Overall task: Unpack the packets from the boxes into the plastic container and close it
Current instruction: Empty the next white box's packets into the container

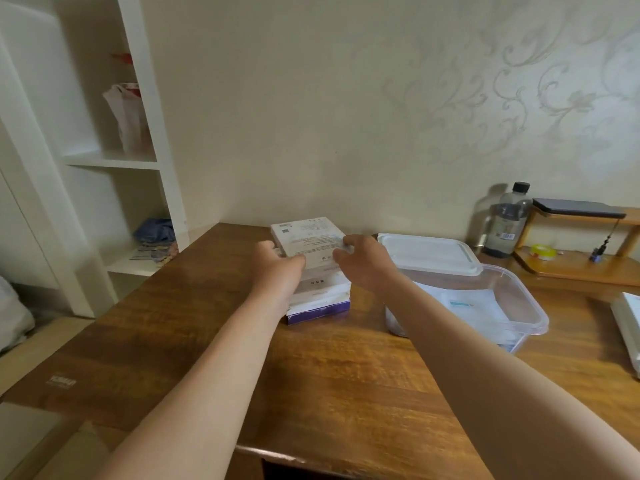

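1. Top box (308, 242): a flat white carton with fine dark print and small codes on its upper face. It is sitting slightly tilted on the stack of boxes (320, 299), at 12 o'clock on the worktop (311, 393), near the wall.
2. Stack of boxes: white cartons are lying over a purple-edged bottom one.
3. Left hand (277, 268): its fingers (266, 245) are curling round the top box's 9 o'clock edge, with the thumb lying on the upper face.
4. Right hand (363, 261): its fingers (349, 241) are clamping on the 3 o'clock edge of the same box.
5. Plastic container (533, 308): clear and open, lying just beside the stack at 3 o'clock. White packets (474, 303) are lying inside, and a white lid (429, 252) is lying across its far rim.
6. Open room: bare wood is spreading from the stack toward 6 and 9 o'clock, up to the worktop edges. A bottle (507, 220) and a wooden rack (581, 268) are crowding the 2 o'clock corner.
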